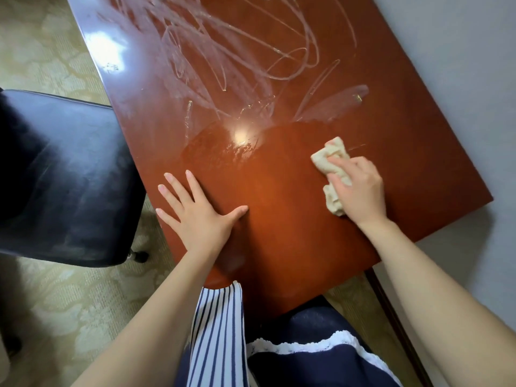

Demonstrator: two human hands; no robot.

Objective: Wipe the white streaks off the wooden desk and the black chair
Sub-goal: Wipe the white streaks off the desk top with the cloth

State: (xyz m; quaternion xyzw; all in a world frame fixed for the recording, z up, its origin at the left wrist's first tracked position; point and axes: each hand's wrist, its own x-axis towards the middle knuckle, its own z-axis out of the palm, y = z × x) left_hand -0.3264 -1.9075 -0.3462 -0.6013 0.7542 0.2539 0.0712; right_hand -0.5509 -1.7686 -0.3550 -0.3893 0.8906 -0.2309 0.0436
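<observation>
Under our right grip (360,188), clenched round the cloth (324,159), the tabletop (279,205) shows clean; our left grip (195,213) lies flat and released beside it. We judge the tabletop step about midway. Streaks (223,51) lie beyond both grips, so next we should push the cloth forward; the chair (64,177), left of the left grip, waits its turn.

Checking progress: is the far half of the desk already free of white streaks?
No: white streaks still loop across the far half of the desk; only the near part looks clean.
</observation>
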